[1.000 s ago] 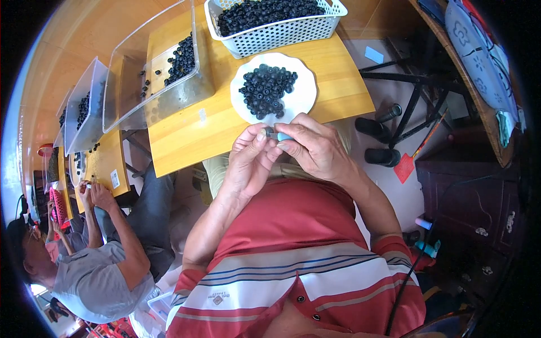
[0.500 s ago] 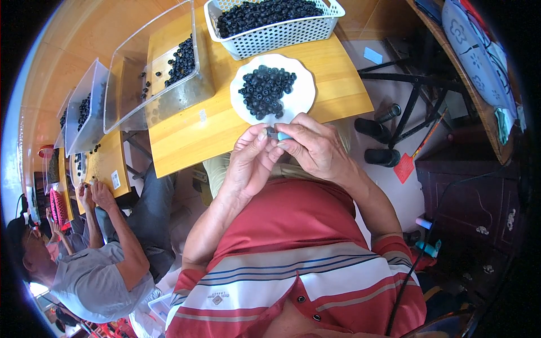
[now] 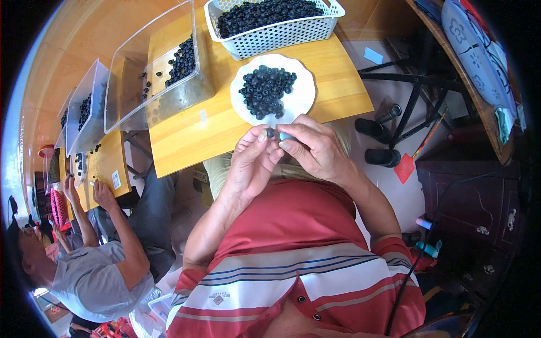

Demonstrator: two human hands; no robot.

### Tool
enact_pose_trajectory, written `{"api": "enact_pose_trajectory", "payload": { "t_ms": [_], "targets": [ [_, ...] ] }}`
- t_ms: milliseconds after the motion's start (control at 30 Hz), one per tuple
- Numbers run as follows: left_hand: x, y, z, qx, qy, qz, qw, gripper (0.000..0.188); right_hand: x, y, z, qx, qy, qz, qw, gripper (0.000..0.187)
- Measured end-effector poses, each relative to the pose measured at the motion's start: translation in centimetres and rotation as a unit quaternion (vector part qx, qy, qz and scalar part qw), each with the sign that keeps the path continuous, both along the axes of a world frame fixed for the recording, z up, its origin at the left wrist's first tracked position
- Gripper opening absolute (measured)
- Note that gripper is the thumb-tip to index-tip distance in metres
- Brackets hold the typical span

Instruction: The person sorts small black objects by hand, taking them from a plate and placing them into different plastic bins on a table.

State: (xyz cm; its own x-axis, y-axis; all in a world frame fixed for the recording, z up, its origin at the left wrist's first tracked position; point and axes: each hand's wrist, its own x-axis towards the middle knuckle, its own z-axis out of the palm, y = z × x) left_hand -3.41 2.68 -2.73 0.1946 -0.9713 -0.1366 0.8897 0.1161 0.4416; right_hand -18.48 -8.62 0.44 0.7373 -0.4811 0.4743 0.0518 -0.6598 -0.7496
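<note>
In front of my body, just below the plate's near rim, my two hands meet. My left hand (image 3: pixel 251 160) pinches a small dark round piece (image 3: pixel 270 133) between thumb and fingertips. My right hand (image 3: pixel 316 147) is closed around a small tool with a light-blue handle (image 3: pixel 285 136), held close beside that piece. Its working tip is too small to make out. On the white scalloped plate (image 3: pixel 303 101) lies a heap of similar dark round pieces (image 3: pixel 265 90), many showing a ring-like top and looking like blueberries.
The wooden table (image 3: pixel 177 147) also bears a white perforated basket (image 3: pixel 270 44) full of dark pieces and a clear plastic bin (image 3: pixel 204 84) partly filled. At left, a co-worker in a grey shirt (image 3: pixel 101 276) sits at another table. A dark cabinet (image 3: pixel 473 197) stands at right.
The dark piece and the blue-handled tool have come slightly apart between my fingers. The co-worker's hands have moved apart, one reaching farther left.
</note>
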Motion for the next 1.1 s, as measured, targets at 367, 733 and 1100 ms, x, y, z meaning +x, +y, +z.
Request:
{"api": "enact_pose_trajectory", "payload": {
  "t_ms": [367,733,1100],
  "targets": [
    [-0.1,0.1,-0.1,-0.001,-0.014,-0.006,1.0,0.015,0.3,-0.4,-0.4,0.015,-0.02,-0.016,1.0,0.029],
    [-0.1,0.2,-0.2,0.045,-0.08,-0.023,0.996,0.013,0.8,0.1,-0.9,0.004,-0.036,-0.001,0.999,0.037],
    [-0.1,0.5,-0.7,0.113,-0.11,0.044,0.986,0.008,4.4,-6.9,3.4,-0.102,0.005,-0.144,0.984,0.025]
  ]
}}
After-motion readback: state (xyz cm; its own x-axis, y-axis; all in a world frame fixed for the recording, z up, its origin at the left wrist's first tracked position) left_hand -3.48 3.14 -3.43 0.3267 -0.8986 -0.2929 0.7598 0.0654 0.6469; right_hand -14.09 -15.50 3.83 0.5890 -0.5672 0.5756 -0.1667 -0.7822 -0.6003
